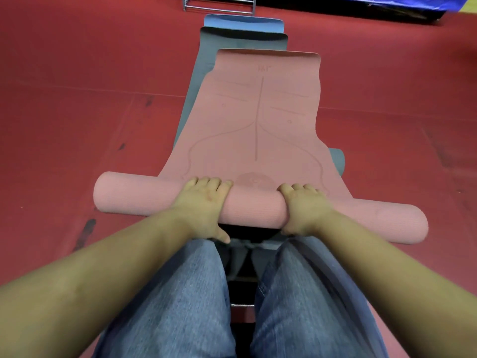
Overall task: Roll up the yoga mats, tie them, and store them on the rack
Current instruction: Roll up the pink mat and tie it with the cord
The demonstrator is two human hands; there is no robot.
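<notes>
A pink yoga mat (260, 120) lies on the red floor, its near end rolled into a thick roll (255, 206) that spans the frame in front of my knees. My left hand (204, 202) grips the roll left of centre, fingers curled over its top and thumb on the near side. My right hand (304, 205) grips it right of centre the same way. Under the pink mat lie a dark grey mat (206, 63) and a light blue mat (242, 21), both flat. The metal rack (219, 6) stands at the far end.
Red floor mats (77, 99) surround the stack on both sides. A blue and black cover (387, 6) runs along the far right edge. My jeans-clad legs (180, 293) fill the lower frame.
</notes>
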